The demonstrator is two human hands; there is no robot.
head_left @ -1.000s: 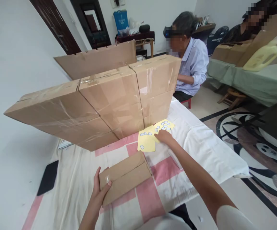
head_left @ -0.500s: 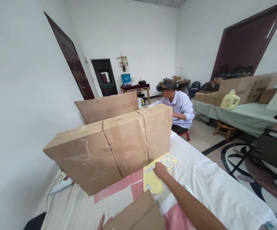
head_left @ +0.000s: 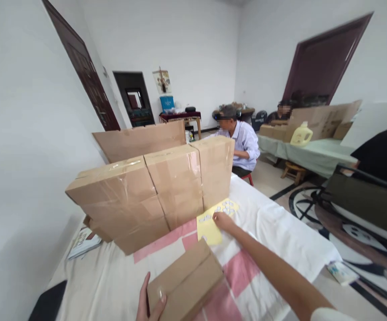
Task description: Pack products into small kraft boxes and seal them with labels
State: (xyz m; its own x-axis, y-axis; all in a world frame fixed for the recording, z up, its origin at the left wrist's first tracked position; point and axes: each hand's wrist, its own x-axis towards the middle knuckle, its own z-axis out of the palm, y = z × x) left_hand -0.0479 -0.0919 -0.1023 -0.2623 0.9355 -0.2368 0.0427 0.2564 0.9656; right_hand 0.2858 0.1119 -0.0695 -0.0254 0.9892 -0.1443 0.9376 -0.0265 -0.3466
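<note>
- In the head view, the left hand (head_left: pixel 143 306) is grasping the near-left end of a small cardboard box (head_left: pixel 186 281), its thumb pressing on top.
- The right hand (head_left: pixel 223 221) is reaching over a yellow sheet (head_left: pixel 210 235) bearing small white pieces (head_left: pixel 228 207); whether its bunched fingers are pinching anything, I cannot tell.
- The sheet is lying on the cloth-covered tabletop (head_left: pixel 267 214), just beyond the box.

Pretty bright overall, soft and even, though I can't tell where the light's coming from. Left wall (head_left: pixel 19 133) goes greyer low down, the back doorway (head_left: pixel 146 117) is really dark, and the tape (head_left: pixel 196 166) on the boxes (head_left: pixel 180 191) throws some shiny glare. Wide lens tilts the left door (head_left: pixel 79 62). Everything's kinda smeary, especially markings on the yellow sheet (head_left: pixel 210 234).
</note>
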